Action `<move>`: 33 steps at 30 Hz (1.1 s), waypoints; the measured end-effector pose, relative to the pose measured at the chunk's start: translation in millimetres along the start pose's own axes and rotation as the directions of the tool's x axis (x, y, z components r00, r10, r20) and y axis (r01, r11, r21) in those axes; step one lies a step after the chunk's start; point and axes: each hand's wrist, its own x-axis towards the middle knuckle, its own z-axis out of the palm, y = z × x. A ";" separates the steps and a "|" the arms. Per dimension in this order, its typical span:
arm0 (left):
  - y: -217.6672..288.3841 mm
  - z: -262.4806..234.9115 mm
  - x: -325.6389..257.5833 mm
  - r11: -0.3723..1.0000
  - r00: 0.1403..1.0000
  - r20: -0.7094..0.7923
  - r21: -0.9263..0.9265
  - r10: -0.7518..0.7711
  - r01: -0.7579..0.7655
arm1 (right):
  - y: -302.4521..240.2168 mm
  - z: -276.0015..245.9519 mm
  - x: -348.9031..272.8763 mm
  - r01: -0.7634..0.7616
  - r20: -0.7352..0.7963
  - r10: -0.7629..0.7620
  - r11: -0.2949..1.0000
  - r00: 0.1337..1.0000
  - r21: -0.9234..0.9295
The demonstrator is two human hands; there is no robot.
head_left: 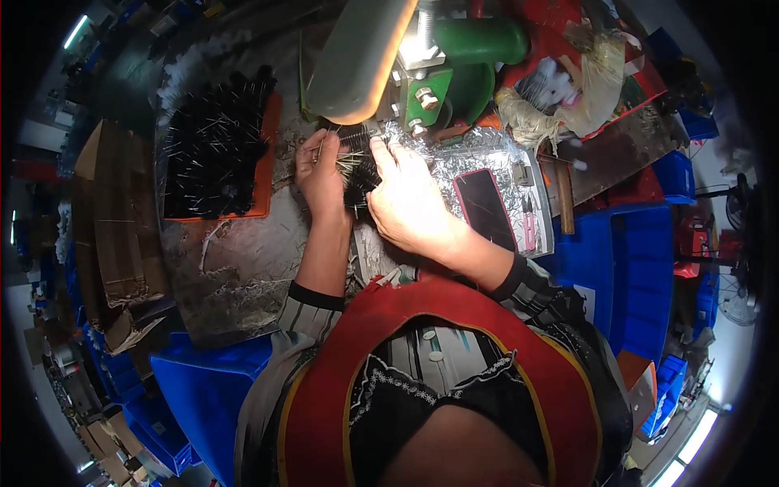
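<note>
The left hand (320, 174) and the right hand (406, 199) both grip a black bristle brush (357, 174) on the worktop (243, 252), near the green machine (442, 73). The stiff wires may prick a finger.

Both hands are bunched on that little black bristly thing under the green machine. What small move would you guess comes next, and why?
Probably a slight push of the black brush piece toward the green machine: left hand and right hand both pinch it just below the machine.
</note>
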 end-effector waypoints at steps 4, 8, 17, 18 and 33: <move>13.3 9.5 -19.2 1.000 0.999 0.027 0.008 -0.028 0.028 | 1.2 20.9 -7.6 -0.062 -0.220 0.078 0.995 0.972 0.078; 20.6 7.7 -31.7 0.991 0.982 0.170 0.114 -0.085 0.066 | 1.0 32.8 -10.6 -0.072 -0.254 0.096 0.992 0.962 0.104; 18.8 1.0 -31.0 0.931 0.972 0.209 0.364 -0.111 0.029 | -5.0 41.7 -14.7 -0.081 -0.310 0.122 0.987 0.943 0.141; 19.5 1.2 -30.4 0.930 0.971 0.211 0.366 -0.111 0.027 | -6.1 39.6 -14.7 -0.073 -0.301 0.105 0.991 0.948 0.116; 23.3 2.3 -26.9 0.938 0.962 0.270 0.342 -0.036 -0.061 | -7.3 32.1 -12.9 0.003 -0.275 0.077 0.960 0.958 0.280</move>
